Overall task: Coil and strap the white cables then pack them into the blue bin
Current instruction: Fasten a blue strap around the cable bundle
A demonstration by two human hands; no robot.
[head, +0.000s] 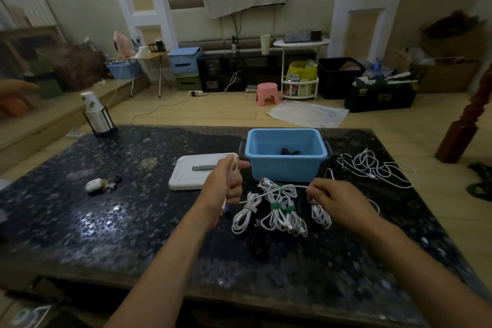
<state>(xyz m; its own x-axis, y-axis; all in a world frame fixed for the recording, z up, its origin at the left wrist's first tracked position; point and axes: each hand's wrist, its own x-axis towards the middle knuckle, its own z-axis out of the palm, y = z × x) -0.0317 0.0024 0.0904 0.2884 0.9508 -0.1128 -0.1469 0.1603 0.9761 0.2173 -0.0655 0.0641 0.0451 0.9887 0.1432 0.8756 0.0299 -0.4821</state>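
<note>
1. dim living room with boxes and crates along the far wall, and up front we've got a dark speckled stone table [106, 221] that everything's sitting on.
2. on it sits the blue plastic bin [286, 161], open top, something small and dark in the bottom (can't tell what), no white cables in it yet. its flat white lid [191, 172] lies just left of it.
3. our left hand [226, 184] is curled up, thumb pointing at the bin, gripping one end of a thin white cable [279, 190]. there's what looks like a plug poking out under the fist.
4. our right hand [335, 200] pinches the same cable further along, fingertips curled on it. so the cable runs roughly left-right between the two hands, hanging just above the finished stuff.
5. below that span lie the strapped white coils [277, 210], four or so bundles, a couple with green straps and one with a pale one, just in front of the bin.
6. off to the right, beside the bin, a loose tangle of white cables [372, 168] still needs doing.
7. our guess: we're mid-coil on this one. the held stretch lies sideways, so the right hand, nearer the free length, would feed loops over toward the left fist. the rest of the cable seems to trail off behind the right hand, hard to tell where.
8. also around: a white earbud case with keys [102, 184] at left and a stack of paper cups in a black wire holder [97, 114] on the far left corner.
</note>
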